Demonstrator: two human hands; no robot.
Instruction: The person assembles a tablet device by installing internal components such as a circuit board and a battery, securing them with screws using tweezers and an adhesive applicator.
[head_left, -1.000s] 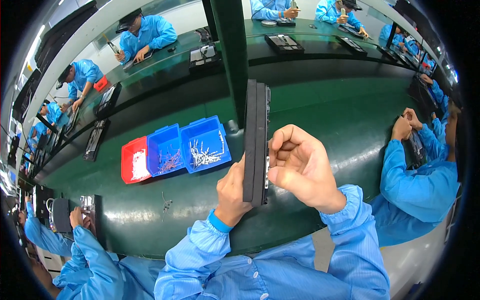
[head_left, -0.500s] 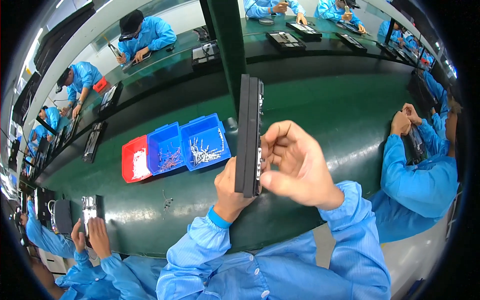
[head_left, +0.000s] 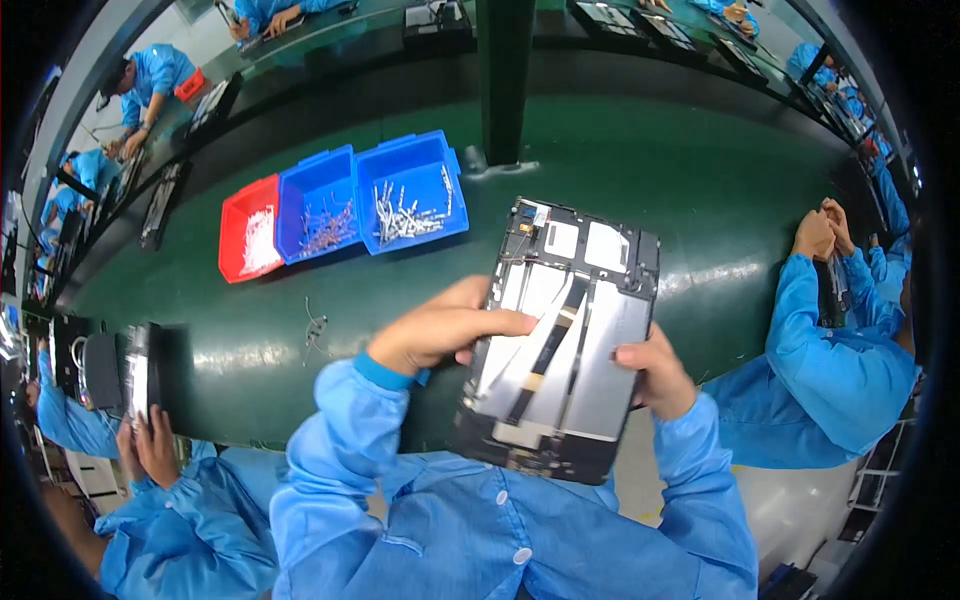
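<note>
An opened tablet (head_left: pixel 612 345) is held up above the front edge of the bench, its inside facing me. Silver battery panels, dark ribbon cables and a black frame show in it. My left hand (head_left: pixel 445 325) grips its left edge, the thumb lying over the inner parts. On the opposite edge, my right hand (head_left: pixel 660 372) holds it with the thumb on the rim and the other fingers hidden behind. The tablet leans slightly, its top to the right.
A red bin (head_left: pixel 232 238) with white pieces and two blue bins (head_left: pixel 318 180) with small parts stand ahead. Thin wires (head_left: pixel 316 328) lie on the green bench (head_left: pixel 700 170) near a dark post (head_left: pixel 507 90). Co-workers sit at left (head_left: pixel 190 530) and right (head_left: pixel 830 370).
The tablet has turned from edge-on to showing its inside, and sits lower. My right hand has moved from beside it to grip its right edge. The view has tilted downward.
</note>
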